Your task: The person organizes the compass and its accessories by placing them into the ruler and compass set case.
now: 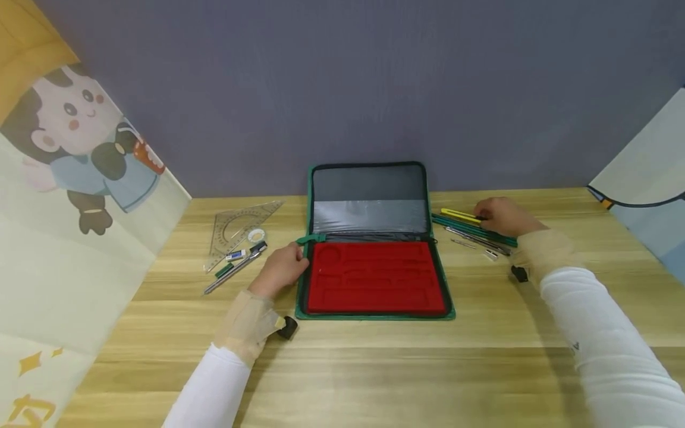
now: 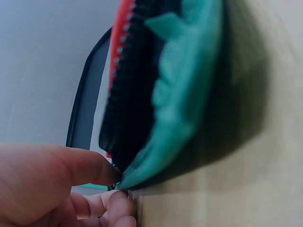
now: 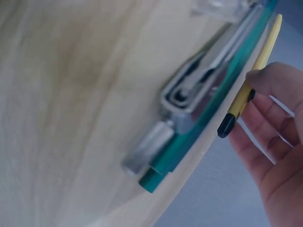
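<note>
Left hand (image 1: 279, 270) pinches the left edge of the open green case (image 1: 377, 267), while, right of the case and beside the green pencils (image 1: 455, 223), the right hand (image 1: 505, 217) pinches the yellow cutter (image 1: 461, 216), probably best lifted level and clear of them with the case steadied.

The counter (image 1: 374, 374) is softly lit; faint shadows are cast inward from both sleeves (image 1: 599, 333); both wrist views are blurred.

Case (image 1: 369, 214): green, wide open, red tray (image 1: 374, 276) showing, left hand (image 1: 280, 270) gripping its left edge!
Knife (image 1: 457, 215): yellow, black-ended, and it's pinched in the right hand (image 1: 505, 217), right of the case!
</note>
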The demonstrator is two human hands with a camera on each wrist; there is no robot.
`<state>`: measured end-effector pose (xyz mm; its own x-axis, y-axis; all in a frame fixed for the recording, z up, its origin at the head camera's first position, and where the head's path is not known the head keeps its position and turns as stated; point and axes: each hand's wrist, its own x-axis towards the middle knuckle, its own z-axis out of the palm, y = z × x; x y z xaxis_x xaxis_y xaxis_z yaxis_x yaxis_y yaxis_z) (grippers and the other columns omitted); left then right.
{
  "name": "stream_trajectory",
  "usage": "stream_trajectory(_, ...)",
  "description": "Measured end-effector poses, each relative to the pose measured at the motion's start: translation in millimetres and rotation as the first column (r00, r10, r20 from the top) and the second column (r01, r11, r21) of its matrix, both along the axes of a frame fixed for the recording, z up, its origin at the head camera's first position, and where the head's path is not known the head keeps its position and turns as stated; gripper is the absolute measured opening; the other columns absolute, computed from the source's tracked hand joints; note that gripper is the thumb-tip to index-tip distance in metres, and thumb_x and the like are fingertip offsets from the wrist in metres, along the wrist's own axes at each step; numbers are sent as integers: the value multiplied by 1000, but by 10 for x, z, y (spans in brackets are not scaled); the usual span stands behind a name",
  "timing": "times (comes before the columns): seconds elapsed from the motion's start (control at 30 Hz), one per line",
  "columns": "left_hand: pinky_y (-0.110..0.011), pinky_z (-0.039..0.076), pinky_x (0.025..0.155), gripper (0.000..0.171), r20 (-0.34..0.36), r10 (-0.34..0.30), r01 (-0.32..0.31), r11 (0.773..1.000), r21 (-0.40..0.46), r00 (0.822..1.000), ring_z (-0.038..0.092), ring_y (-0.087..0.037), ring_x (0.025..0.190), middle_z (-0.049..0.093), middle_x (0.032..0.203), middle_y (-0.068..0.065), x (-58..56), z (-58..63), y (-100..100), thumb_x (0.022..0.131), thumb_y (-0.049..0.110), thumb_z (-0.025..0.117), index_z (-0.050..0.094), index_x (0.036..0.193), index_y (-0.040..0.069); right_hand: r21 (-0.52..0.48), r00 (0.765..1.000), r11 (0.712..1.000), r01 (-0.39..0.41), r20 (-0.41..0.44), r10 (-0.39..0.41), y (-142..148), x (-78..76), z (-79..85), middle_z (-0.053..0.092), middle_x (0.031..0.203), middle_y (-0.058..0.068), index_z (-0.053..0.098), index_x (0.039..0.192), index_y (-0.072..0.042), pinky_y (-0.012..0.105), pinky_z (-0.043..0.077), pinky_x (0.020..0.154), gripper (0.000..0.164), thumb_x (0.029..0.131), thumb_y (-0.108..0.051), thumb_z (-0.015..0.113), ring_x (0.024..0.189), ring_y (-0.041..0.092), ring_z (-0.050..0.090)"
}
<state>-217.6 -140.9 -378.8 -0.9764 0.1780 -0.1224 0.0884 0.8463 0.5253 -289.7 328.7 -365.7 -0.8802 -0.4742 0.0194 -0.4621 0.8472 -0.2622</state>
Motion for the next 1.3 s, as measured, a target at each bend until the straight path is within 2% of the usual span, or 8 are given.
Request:
stream_trajectory(0.3, -31, 38, 53, 8, -20, -14, 13, 1000, -13, 1000, 47, -20, 54, 48, 55, -4, -15, 44, 30, 83, 13, 49, 45, 81, 7, -39, 998, 999, -17, -59, 15, -45, 56, 103, 61, 92, 16, 59, 101, 5, 46, 47, 70, 26, 76, 3, 65, 82, 29, 58)
stream_trajectory(0.63, -31, 38, 54, 9, -21, -14, 13, 1000, -16, 1000, 47, -20, 55, 48, 56, -4, -17, 79, 37, 83, 14, 49, 45, 82, 6, -48, 997, 998, -28, -75, 24, -71, 153, 221, 61, 91, 14, 60, 99, 4, 45, 48, 69, 24, 76, 3, 64, 81, 29, 58)
stream_trajectory(0.87, -31, 38, 53, 9, -12, -14, 14, 1000, -6, 1000, 47, -20, 55, 48, 58, -4, -11, 66, 24, 83, 14, 49, 45, 81, 6, -20, 994, 997, -71, -82, 70, -168, 196, 222, 60, 94, 13, 60, 101, 1, 43, 48, 70, 24, 77, 1, 64, 83, 28, 58)
stream_trajectory(1.03, -30, 37, 54, 9, -31, -15, 14, 1000, -22, 999, 47, -20, 57, 48, 61, -5, -24, 50, 10, 83, 14, 49, 45, 81, 7, -37, 992, 994, -100, -87, 96, -286, 199, 251, 60, 93, 12, 60, 101, 1, 42, 47, 70, 24, 78, 1, 64, 82, 25, 57)
stream_trajectory(1.3, -31, 39, 54, 9, -18, -14, 14, 1000, -20, 1000, 47, -19, 56, 49, 61, -5, -10, 10, 2, 83, 15, 49, 45, 82, 7, -65, 984, 988, -143, -116, 135, -458, 220, 253, 61, 89, 8, 62, 97, 0, 38, 48, 67, 22, 76, 2, 65, 77, 21, 57)
